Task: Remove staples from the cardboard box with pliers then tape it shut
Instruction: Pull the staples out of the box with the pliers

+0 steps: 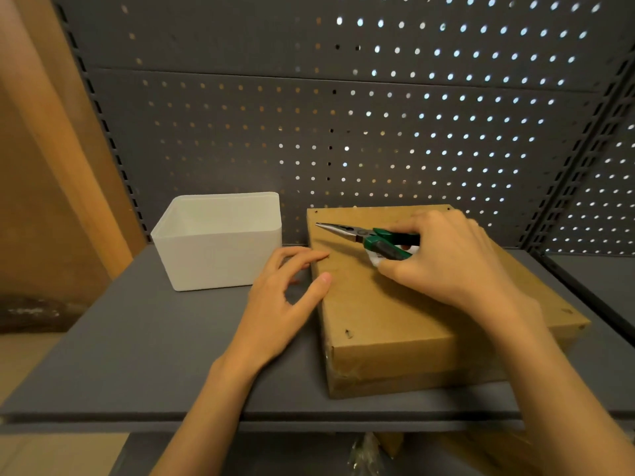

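The box [429, 304] lies flat on the right part of a grey shelf [154, 355], its flaps down and a staple [348, 334] visible near the front left corner of its top. The right hand [446, 255] rests on the box top with its grip clenched round the green handles of the pliers [371, 237], whose narrow nose points left toward the box's far left corner; the left hand [281, 304] has a released grip, fingers spread, fingertips touching the box's left edge. A white bin [220, 242] stands just left of the box, in front of a grey pegboard [343, 115].
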